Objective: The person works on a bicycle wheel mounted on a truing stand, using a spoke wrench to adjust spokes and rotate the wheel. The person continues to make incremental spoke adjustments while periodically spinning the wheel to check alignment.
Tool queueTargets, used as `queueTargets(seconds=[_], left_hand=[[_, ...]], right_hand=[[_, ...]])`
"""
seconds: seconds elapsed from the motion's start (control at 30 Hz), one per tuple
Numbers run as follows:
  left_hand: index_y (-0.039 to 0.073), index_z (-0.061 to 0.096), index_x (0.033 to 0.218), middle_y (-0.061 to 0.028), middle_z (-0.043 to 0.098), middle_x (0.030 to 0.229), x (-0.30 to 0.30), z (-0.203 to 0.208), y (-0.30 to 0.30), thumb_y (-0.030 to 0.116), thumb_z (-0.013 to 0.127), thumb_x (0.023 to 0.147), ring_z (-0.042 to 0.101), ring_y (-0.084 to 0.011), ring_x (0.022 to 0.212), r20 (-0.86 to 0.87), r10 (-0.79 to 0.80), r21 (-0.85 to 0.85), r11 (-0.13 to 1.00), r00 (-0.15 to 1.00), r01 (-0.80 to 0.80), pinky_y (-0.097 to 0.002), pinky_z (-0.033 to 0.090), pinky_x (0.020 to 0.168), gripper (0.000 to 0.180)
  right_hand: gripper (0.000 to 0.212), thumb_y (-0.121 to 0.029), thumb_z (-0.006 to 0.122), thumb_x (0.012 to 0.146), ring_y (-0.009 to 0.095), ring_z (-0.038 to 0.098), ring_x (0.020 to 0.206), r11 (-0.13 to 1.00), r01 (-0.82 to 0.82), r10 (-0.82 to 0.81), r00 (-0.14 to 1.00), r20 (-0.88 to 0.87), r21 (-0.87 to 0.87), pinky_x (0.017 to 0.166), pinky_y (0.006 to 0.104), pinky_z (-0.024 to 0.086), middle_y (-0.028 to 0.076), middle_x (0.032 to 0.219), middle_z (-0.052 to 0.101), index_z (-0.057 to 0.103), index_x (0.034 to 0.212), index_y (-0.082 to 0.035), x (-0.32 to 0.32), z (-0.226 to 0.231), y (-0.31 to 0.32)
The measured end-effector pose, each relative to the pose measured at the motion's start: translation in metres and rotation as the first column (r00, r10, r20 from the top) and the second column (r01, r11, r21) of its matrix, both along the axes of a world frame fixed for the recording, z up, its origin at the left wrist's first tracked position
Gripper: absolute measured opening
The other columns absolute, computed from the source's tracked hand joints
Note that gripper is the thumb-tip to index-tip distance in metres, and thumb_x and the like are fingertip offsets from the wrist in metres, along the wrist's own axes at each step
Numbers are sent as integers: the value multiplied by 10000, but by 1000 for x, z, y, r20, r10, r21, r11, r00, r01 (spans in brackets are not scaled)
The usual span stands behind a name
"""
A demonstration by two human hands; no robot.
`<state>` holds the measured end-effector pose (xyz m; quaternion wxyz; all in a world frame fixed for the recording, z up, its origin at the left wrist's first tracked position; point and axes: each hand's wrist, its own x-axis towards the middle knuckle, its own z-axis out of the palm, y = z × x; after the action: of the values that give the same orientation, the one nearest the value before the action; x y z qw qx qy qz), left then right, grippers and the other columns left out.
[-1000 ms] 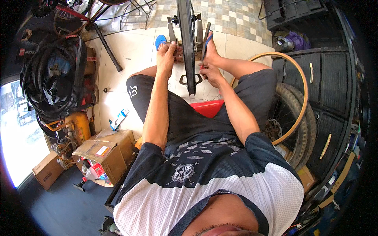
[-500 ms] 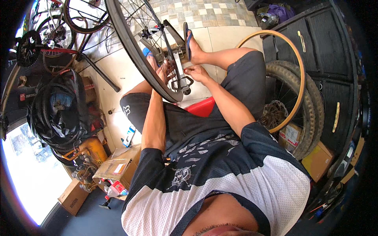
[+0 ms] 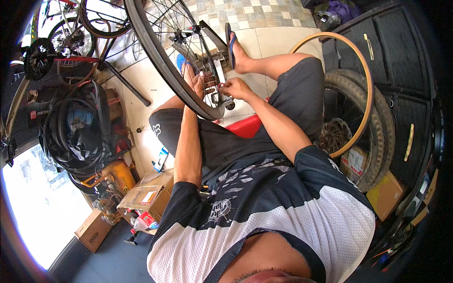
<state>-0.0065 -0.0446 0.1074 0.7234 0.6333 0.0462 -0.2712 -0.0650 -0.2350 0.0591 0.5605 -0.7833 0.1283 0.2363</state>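
A spoked bicycle wheel (image 3: 175, 81) with a black tyreless rim stands upright between my legs, in a metal truing stand (image 3: 219, 70). My right hand (image 3: 237, 88) is closed, pinching a small red round spoke wrench (image 3: 221, 86) beside the stand's arm, at the near part of the wheel. My left hand (image 3: 200, 85) reaches in from the wheel's left side, its fingers curled among the spokes. The rim and spokes partly cover this hand, and what it grips is hidden.
A red seat (image 3: 245, 128) shows between my thighs. On the right, a tan rim (image 3: 367, 89) and knobbly tyres (image 3: 384, 127) lean on black drawers (image 3: 398, 70). Bicycles (image 3: 71, 47), coiled black tyres (image 3: 71, 127), a yellow compressor (image 3: 118, 177) and a cardboard box (image 3: 148, 191) stand left.
My right hand has come in closer to the spokes, and the red spoke wrench now shows in its fingertips. My left hand stays among the spokes. The whole view has shifted slightly.
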Motion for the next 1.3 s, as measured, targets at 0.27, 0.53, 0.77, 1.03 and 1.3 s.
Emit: queueTargets(seconds=[0.27,0.53,0.77,1.03,1.3], left_hand=[[8,569,1329,-120,662,1164,-4,-9,1,441,609,1000,685,-223,919,-112,-74,108,990,991,86,-368,575,731,545],[-13,719,990,-16,672,826,-6,19,10,313,789,890,589,-134,707,-208,-314,167,922,926,350,-306,469,590,348],[-68,649,816,-164,642,690,-10,19,-8,492,847,757,581,-235,583,240,-374,698,708,896,109,-433,441,535,597],[-20,726,795,-211,699,717,-7,-67,12,345,761,769,720,-306,686,324,-202,561,828,924,-16,-428,546,622,367],[-4,765,959,-239,722,818,5,-72,19,338,737,795,738,-339,805,137,-340,541,812,930,217,-442,561,750,380]], right_hand=[[377,-387,780,799,260,706,733,998,-18,9,986,169,53,700,384,530,150,765,722,722,823,-16,-6,17,1],[337,-346,772,806,329,685,758,997,-38,55,968,246,-73,688,420,513,154,804,708,679,864,-27,-12,50,13],[343,-346,754,815,339,707,850,994,-12,39,966,255,-107,756,431,532,186,917,726,690,908,-22,-10,43,5],[515,-430,754,723,418,677,983,913,-17,96,980,176,-408,841,489,527,242,1010,710,688,986,8,-4,69,44],[339,-314,666,884,306,701,890,998,-65,60,974,218,17,818,416,519,178,943,741,729,1005,-4,-8,21,18]])
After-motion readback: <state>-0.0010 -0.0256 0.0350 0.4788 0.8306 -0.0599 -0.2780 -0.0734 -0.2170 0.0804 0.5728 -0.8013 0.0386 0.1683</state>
